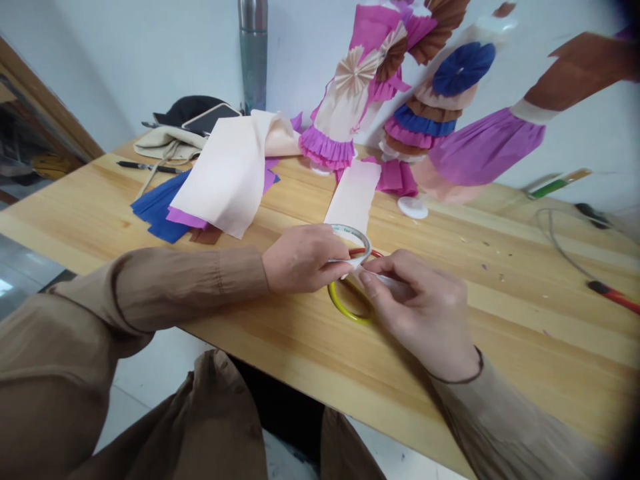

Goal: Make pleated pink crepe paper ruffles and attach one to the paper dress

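Silvery, the tape roll (357, 233) sits between the two hands, its near side pinched in the left hand's (307, 261) closed grip. The right hand (423, 303), just right of it, pinches a thin pale piece (395, 287); tape or paper, I cannot tell. Directly beyond the roll, a cream strip (354, 190) lies lengthwise away across the tabletop (280, 347), its near end closer to the left hand.

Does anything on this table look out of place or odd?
Two small things: tiny pale scraps lie scattered on the wooden table beyond the right hand, looking untidy, and the purple-skirted figure leans sharply rightward, though the wide lens may exaggerate that.
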A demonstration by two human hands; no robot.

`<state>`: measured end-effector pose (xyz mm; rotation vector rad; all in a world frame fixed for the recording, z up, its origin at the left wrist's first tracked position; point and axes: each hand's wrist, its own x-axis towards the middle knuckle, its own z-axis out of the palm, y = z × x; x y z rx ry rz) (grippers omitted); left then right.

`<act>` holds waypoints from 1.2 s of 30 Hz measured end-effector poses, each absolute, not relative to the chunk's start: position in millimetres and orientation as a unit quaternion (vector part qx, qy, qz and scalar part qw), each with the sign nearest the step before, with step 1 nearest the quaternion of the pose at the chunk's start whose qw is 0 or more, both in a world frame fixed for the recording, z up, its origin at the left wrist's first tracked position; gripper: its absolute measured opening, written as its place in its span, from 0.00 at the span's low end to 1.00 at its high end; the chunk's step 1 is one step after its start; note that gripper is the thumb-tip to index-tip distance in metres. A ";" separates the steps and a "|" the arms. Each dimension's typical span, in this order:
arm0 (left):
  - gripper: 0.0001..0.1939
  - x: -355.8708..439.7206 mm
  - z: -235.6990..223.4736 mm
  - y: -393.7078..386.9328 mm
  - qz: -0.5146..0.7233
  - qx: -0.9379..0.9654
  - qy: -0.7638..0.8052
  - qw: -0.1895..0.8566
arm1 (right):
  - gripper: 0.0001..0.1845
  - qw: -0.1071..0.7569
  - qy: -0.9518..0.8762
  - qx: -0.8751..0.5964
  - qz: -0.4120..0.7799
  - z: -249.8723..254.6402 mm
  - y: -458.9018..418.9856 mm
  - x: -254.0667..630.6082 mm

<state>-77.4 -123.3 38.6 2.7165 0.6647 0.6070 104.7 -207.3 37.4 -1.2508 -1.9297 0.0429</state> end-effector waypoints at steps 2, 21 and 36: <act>0.14 -77.0 37.0 -122.6 0.218 0.939 0.228 0.135 | 0.07 0.418 -0.753 -0.507 0.039 37.9 -207.6 103.5; 0.14 -78.4 33.5 -122.5 0.234 0.943 0.195 0.132 | 0.07 0.451 -0.670 -0.570 0.151 27.0 -206.0 105.2; 0.14 -78.0 31.8 -108.4 0.227 0.962 0.133 0.076 | 0.05 0.431 -0.664 -0.548 0.270 28.4 -200.1 108.3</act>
